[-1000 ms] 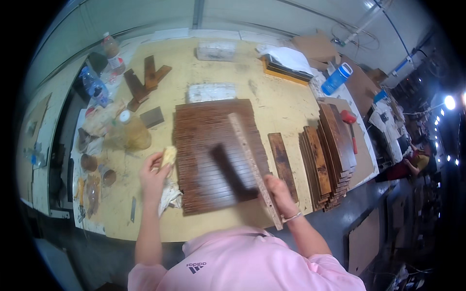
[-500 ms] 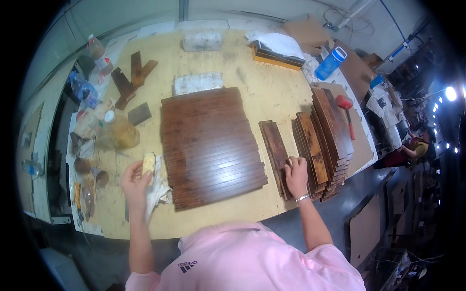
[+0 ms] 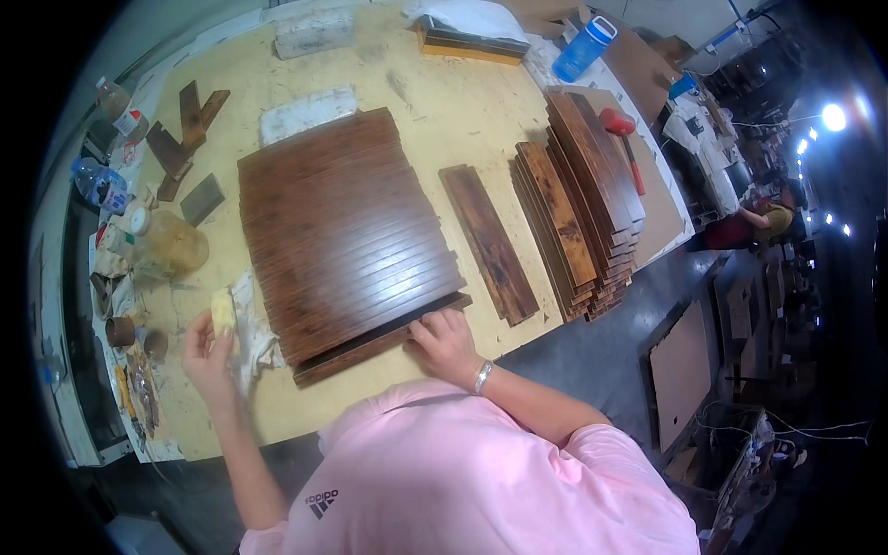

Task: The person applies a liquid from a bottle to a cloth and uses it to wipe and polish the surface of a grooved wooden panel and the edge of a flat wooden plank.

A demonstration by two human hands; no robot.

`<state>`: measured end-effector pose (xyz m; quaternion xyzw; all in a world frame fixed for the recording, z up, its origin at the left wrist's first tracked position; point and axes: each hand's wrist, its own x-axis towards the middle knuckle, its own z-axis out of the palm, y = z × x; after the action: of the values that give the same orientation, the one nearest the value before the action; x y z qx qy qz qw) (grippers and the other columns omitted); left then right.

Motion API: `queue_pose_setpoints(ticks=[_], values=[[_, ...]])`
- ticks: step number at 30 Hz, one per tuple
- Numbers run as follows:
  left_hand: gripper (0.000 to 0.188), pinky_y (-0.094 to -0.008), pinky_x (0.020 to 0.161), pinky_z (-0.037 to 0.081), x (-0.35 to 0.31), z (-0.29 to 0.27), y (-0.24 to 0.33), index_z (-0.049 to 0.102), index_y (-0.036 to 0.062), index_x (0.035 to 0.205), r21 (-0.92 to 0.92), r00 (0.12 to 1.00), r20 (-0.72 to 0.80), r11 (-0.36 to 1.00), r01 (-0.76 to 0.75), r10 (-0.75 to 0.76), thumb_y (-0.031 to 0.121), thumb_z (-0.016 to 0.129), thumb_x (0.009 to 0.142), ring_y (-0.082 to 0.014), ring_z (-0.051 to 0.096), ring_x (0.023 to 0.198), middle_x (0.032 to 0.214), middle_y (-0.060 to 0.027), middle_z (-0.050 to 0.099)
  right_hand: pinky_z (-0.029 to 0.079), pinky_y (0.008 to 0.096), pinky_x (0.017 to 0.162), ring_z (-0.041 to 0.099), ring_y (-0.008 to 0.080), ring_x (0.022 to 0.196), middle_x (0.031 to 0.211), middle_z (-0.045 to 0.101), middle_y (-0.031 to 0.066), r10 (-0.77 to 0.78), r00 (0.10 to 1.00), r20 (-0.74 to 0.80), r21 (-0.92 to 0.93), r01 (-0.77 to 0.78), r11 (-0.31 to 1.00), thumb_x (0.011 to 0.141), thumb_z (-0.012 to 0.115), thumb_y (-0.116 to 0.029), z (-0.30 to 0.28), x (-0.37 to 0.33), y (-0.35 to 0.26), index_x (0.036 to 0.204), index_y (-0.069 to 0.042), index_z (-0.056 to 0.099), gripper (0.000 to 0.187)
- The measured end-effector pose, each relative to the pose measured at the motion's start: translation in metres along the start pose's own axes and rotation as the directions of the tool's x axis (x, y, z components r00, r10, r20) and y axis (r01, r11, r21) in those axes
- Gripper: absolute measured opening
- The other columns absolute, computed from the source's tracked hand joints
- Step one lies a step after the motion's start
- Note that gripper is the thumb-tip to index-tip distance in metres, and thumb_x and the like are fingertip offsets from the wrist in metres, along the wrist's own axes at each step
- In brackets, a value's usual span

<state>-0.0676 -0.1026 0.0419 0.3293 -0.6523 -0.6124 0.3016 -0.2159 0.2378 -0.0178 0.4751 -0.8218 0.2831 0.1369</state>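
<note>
In my left hand [image 3: 209, 359] is a yellow sponge [image 3: 222, 313], pinched between thumb and fingers beside a crumpled white cloth [image 3: 250, 333]. My right hand [image 3: 446, 344] is closed on the right end of a dark brown wooden plank [image 3: 370, 346]. That plank lies along the near edge of a row of glossy brown planks [image 3: 342, 222] set side by side, and a dark gap shows between it and the row. To the right, a loose plank [image 3: 490, 245] with blotchy grain lies apart, untouched by either hand.
Stacked planks [image 3: 592, 194] stand at the table's right, beside a red mallet [image 3: 618, 122]. A blue bottle [image 3: 585, 51] is behind them. At the left are a jar of yellowish liquid [image 3: 173, 242], plastic bottles [image 3: 100, 185] and wood offcuts [image 3: 168, 150]. Wrapped white blocks [image 3: 307, 113] sit beyond the row.
My right hand has left the loose plank and moved left to the row's near plank, which now shows a gap behind it. The left hand still holds the sponge. The whole view has shifted.
</note>
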Motion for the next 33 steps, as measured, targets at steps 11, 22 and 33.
queue_pose_setpoints(ticks=[11, 22, 33], values=[[0.038, -0.0250, 0.085, 0.050, -0.008, 0.000, 0.006, 0.059, -0.0064, 0.127, -0.044, 1.000, 0.004, 0.999, -0.013, 0.013, -0.004, 0.063, 0.089, -0.0140, 0.064, 0.099, 0.113, -0.0104, 0.066, 0.044, 0.0389, 0.068, 0.053, 0.0268, 0.079, 0.086, 0.051, 0.0085, -0.006, 0.986, 0.167, 0.095, -0.010, 0.995, 0.076, 0.073, -0.022, -0.009, 0.012, -0.010, 0.086, -0.009, 0.058, 0.023], [0.051, -0.0293, 0.093, 0.053, -0.031, 0.033, 0.042, 0.058, -0.0033, 0.134, -0.035, 0.981, 0.101, 0.986, -0.160, 0.163, -0.007, 0.066, 0.084, -0.0180, 0.062, 0.112, 0.125, -0.0113, 0.062, 0.046, 0.0259, 0.064, 0.056, 0.0071, 0.072, 0.076, 0.064, 0.0001, 0.538, 0.658, 0.527, 0.699, -0.696, 0.165, 0.093, 0.068, -0.012, -0.022, 0.102, -0.036, 0.088, 0.000, 0.068, 0.013], [0.043, -0.0387, 0.074, 0.053, -0.076, 0.085, 0.039, 0.071, 0.0015, 0.109, 0.175, 0.656, 0.547, 0.694, -0.698, 0.521, 0.003, 0.079, 0.067, -0.0297, 0.063, 0.088, 0.097, -0.0134, 0.065, 0.044, 0.0231, 0.064, 0.054, 0.0054, 0.066, 0.073, 0.062, -0.0030, 0.536, 0.629, 0.563, 0.780, -0.618, -0.094, 0.093, 0.071, -0.010, -0.013, 0.148, -0.030, 0.080, -0.006, 0.065, 0.014]])
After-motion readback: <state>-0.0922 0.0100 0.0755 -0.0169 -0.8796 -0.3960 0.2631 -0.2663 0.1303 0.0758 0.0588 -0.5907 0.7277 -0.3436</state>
